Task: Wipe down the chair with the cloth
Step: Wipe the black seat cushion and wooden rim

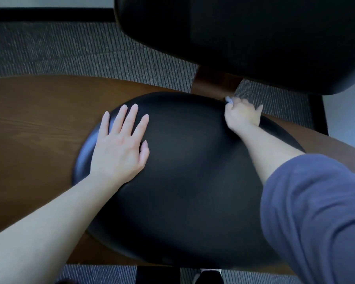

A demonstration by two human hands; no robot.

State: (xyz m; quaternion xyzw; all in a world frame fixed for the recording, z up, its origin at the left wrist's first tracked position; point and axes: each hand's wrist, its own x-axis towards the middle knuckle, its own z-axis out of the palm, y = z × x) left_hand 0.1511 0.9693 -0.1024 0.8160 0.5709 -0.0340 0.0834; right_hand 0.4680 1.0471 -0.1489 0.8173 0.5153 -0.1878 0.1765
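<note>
The chair has a round black padded seat on a brown wooden base, and a black padded backrest on a wooden post. My left hand lies flat on the seat's left side, fingers spread, holding nothing. At the seat's far edge, beside the post, my right hand is closed around a pale cloth; only a small tip of the cloth shows above the knuckles. A blue sleeve covers my right upper arm.
Grey ribbed carpet surrounds the chair. A dark baseboard runs along the far left wall. Dark chair parts show below the seat's near edge.
</note>
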